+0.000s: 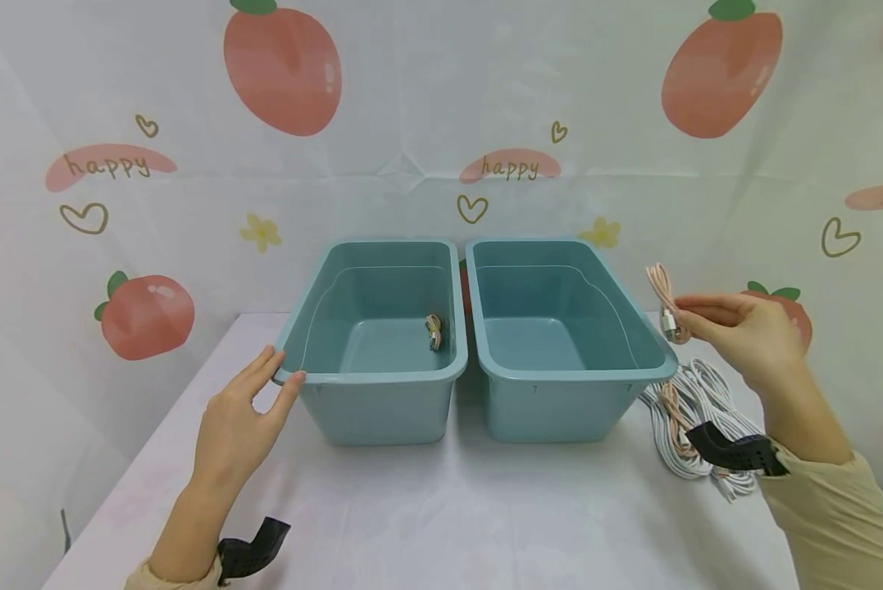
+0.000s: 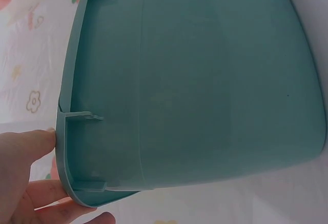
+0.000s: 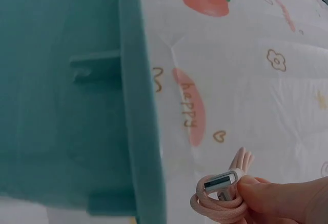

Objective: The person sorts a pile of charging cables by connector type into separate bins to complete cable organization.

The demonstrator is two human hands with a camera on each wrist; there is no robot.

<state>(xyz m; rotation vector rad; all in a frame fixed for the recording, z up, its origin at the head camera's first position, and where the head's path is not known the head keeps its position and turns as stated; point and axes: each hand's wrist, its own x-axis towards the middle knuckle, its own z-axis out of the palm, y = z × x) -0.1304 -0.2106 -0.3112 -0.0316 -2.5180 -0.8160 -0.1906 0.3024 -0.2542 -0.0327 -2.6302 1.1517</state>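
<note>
My right hand (image 1: 744, 332) pinches a bundled pink USB cable (image 1: 665, 299) between thumb and fingers, raised beside the right bin's outer side. In the right wrist view, the cable's metal USB plug (image 3: 220, 182) shows by the thumb, with cord wound around the bundle. My left hand (image 1: 238, 418) rests with fairly straight fingers on the front left corner of the left blue-green bin (image 1: 382, 410). Its thumb (image 2: 38, 143) touches the rim in the left wrist view. A small bundled cable (image 1: 434, 332) lies inside that bin, near its right wall.
The right blue-green bin (image 1: 548, 410) stands beside the left one, a narrow gap between them. Several coiled white and pink cables (image 1: 695, 418) lie on the white-covered table (image 1: 485, 524), right of the bins. A fruit-patterned cloth (image 1: 411, 98) hangs close behind.
</note>
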